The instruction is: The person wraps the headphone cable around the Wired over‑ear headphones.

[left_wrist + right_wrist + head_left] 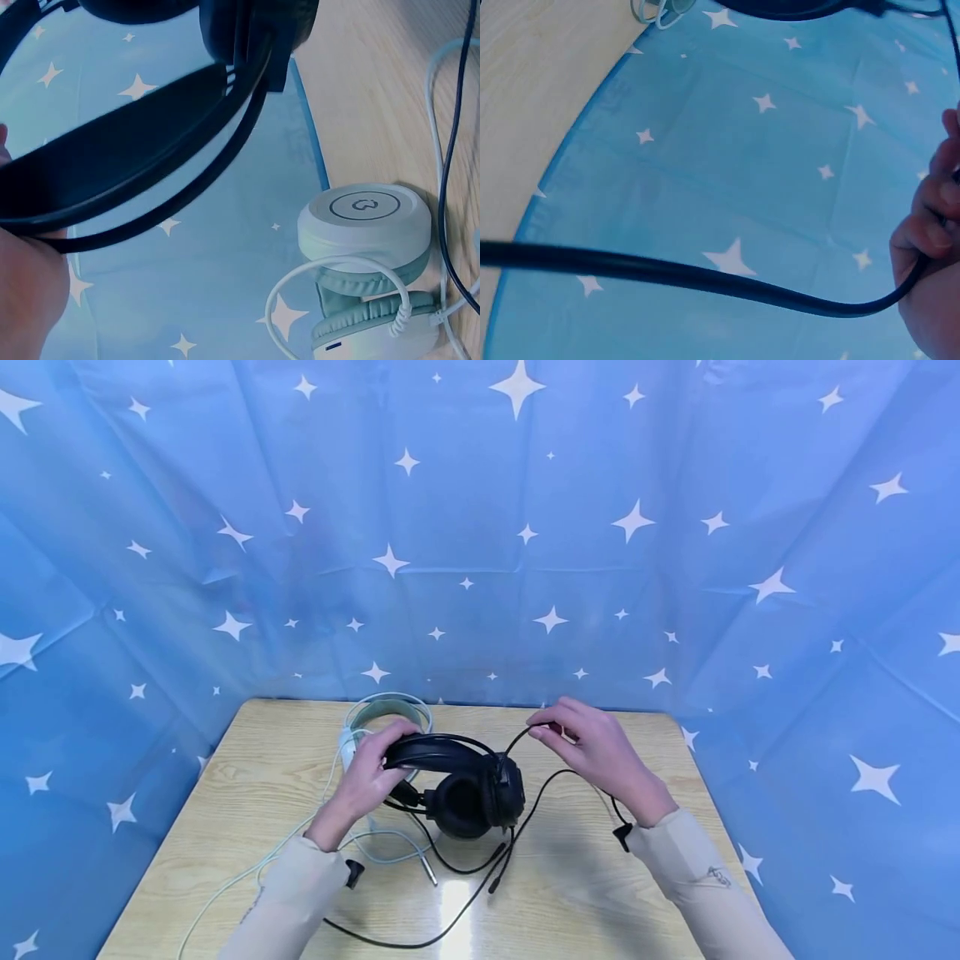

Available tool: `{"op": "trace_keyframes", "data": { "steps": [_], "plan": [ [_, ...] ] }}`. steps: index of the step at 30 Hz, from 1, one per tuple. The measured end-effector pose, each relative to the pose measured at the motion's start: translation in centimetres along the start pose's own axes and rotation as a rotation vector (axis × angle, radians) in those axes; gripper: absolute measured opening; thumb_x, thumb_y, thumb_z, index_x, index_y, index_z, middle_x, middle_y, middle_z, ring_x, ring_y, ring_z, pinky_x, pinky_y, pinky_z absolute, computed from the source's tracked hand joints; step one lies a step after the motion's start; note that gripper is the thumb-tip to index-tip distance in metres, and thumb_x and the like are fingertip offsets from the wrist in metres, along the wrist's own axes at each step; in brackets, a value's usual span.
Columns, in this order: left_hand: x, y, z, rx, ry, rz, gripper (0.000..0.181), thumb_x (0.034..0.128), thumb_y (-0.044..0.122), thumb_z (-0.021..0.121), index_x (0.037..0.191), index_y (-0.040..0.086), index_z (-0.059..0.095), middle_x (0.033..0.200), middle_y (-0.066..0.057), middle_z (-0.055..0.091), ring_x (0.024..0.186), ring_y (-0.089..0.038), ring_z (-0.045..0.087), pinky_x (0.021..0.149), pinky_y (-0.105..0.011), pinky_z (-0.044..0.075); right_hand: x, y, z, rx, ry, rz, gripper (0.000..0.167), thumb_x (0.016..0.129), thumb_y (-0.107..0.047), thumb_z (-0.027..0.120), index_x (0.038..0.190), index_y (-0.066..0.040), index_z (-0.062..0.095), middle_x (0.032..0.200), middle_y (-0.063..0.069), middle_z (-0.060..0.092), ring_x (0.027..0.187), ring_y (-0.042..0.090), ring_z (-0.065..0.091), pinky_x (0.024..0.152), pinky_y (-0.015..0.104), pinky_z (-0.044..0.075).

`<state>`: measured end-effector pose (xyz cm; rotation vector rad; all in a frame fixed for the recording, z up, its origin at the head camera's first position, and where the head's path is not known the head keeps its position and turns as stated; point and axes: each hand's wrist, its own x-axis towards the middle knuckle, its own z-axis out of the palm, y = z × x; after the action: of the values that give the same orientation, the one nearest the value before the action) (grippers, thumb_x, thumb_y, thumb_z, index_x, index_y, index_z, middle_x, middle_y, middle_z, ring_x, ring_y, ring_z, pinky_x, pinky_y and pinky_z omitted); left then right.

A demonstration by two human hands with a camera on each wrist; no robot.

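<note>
My left hand [367, 783] grips the headband of a pair of black headphones [442, 755], thumb and fingers round the band's left part. The ear cups [459, 806] hang to the right of that hand. To the right, my right hand [600, 752] pinches the black headphone cable [517, 740] and holds it up beside the cups. In the right wrist view the same cable [645, 268] runs through the curled fingers and loops away leftward. A white and pale green pair of headphones [364, 217] lies behind my left hand, partly covered by it in the head view.
A pale green cable [255, 867] trails across the left of the wooden table [202, 835], its silver plug [429, 871] near the middle. Black cable ends [497, 878] hang or lie below the ear cups. A blue star-patterned curtain [465, 527] stands behind and at both sides.
</note>
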<state>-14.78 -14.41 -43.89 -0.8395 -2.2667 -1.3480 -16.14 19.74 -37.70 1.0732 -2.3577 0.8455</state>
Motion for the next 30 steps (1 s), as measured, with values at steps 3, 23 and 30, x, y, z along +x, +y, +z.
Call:
{"op": "trace_keyframes", "data": {
  "steps": [3, 23, 30],
  "plan": [
    [0.1, 0.2, -0.2, -0.104, -0.028, 0.016, 0.033, 0.0801, 0.0, 0.065, 0.113, 0.007, 0.067, 0.103, -0.006, 0.07, 0.093, -0.016, 0.063, 0.087, -0.032, 0.046, 0.2, 0.6, 0.5, 0.047, -0.036, 0.069, 0.016, 0.096, -0.013, 0.074, 0.11, -0.02, 0.076, 0.086, -0.013, 0.06, 0.064, 0.004, 0.043, 0.055, 0.024, 0.038],
    [0.5, 0.7, -0.3, -1.055, 0.017, 0.064, 0.053, 0.0866, -0.011, 0.038, 0.125, 0.011, 0.067, 0.061, -0.002, 0.037, 0.045, -0.017, 0.024, 0.043, -0.032, 0.019, -1.8, 5.3, 4.7, 0.688, -0.442, 0.557, 0.028, 0.108, -0.022, 0.055, 0.126, -0.006, 0.07, 0.082, 0.003, 0.057, 0.064, 0.013, 0.047, 0.057, 0.027, 0.041],
    [0.5, 0.7, 0.3, -1.287, 0.061, 0.076, 0.037, 0.0953, -0.005, 0.044, 0.125, 0.004, 0.065, 0.066, -0.002, 0.042, 0.048, -0.013, 0.024, 0.047, -0.028, 0.017, -4.4, 5.7, 7.0, 0.996, -0.398, 0.602, 0.02, 0.109, -0.019, 0.051, 0.111, -0.01, 0.069, 0.073, -0.007, 0.047, 0.056, 0.007, 0.04, 0.054, 0.022, 0.04]
  ]
}}
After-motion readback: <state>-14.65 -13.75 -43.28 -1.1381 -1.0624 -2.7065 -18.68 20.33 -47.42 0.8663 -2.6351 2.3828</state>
